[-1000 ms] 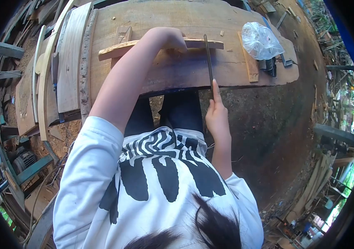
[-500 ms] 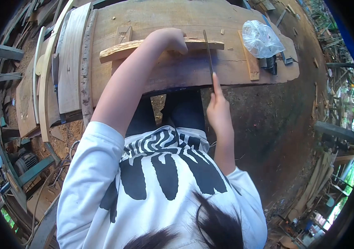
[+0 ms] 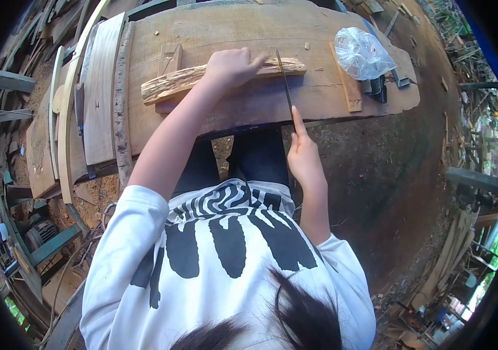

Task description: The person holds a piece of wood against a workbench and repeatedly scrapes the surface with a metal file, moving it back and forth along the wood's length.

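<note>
A rough, split piece of wood (image 3: 170, 85) lies lengthwise over the workbench (image 3: 225, 116), its left end propped on a small wooden block (image 3: 169, 53). My left hand (image 3: 229, 67) grips the middle of this piece from above, one digit stretched along it to the right, the other fingers mostly hidden. In my right hand (image 3: 303, 153), near the bench's front edge, is a long, narrow dark-bladed tool (image 3: 285, 79). Its blade points away from me and overlaps the right part of the wood, while my index finger lies along its near end.
Toward the right of the bench are a flat wood strip (image 3: 347, 81), a clear plastic bag (image 3: 364, 53) and a dark metal object (image 3: 375, 88). Boards (image 3: 102, 87) and a bark-edged strip (image 3: 123, 93) lie at the left. A motor (image 3: 41, 231) sits lower left.
The wood has rolled and tilted, showing more of its rough face, and its right end has shifted left. My left hand has turned with it. The blade has moved slightly left and nearer me.
</note>
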Motion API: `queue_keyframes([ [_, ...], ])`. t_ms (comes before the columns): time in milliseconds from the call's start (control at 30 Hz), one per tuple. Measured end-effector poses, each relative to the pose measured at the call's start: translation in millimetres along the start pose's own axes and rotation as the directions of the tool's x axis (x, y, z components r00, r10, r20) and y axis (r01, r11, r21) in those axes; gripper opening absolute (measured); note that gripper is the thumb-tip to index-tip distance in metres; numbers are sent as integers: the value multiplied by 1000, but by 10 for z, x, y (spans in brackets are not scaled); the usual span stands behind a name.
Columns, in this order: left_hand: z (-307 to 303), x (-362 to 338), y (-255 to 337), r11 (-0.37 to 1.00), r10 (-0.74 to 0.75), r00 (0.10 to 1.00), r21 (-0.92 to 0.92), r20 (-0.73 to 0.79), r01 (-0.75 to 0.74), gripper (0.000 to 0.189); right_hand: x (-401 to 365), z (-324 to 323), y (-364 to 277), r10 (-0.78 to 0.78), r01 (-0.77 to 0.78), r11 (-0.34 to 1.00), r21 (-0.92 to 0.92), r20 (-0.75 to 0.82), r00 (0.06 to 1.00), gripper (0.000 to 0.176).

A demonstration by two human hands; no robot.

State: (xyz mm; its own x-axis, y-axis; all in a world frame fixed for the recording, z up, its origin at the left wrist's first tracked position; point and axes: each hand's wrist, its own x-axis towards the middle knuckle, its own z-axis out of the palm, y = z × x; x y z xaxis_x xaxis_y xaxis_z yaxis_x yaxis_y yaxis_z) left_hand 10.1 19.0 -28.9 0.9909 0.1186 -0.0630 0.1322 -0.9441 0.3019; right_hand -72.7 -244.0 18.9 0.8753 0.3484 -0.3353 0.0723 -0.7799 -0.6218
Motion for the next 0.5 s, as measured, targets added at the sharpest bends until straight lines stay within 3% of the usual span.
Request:
queue_keyframes([
  [33, -65, -24, 61, 1000, 1, 1000, 0, 7, -1, 47, -92, 13, 41, 6, -6, 1000, 2, 3, 1000, 59],
  [100, -176, -26, 203, 986, -167, 982, -3, 85, 168, 53, -216, -2, 122, 27, -28, 998, 62, 21, 999, 59],
  [133, -172, -40, 218, 986, -165, 982, -8, 88, 167, 53, -208, 1, 171, 32, -33, 998, 58, 22, 999, 59],
  [200, -165, -76, 225, 993, -116, 993, -21, -4, 116, 54, -185, 16, 221, -105, 111, 992, 65, -87, 991, 60],
  [300, -161, -113, 239, 996, -93, 995, -13, -31, 93, 53, 89, -53, 61, -11, 12, 1000, 17, -13, 1000, 62],
  [433, -149, -135, 244, 995, -93, 995, 17, -43, 93, 53, 606, 38, -223, -53, 49, 996, -68, -48, 997, 64],
  [500, -166, -148, 266, 995, -101, 993, 7, -63, 102, 52, 735, 75, -343, 19, -27, 987, -158, -50, 999, 65],
])
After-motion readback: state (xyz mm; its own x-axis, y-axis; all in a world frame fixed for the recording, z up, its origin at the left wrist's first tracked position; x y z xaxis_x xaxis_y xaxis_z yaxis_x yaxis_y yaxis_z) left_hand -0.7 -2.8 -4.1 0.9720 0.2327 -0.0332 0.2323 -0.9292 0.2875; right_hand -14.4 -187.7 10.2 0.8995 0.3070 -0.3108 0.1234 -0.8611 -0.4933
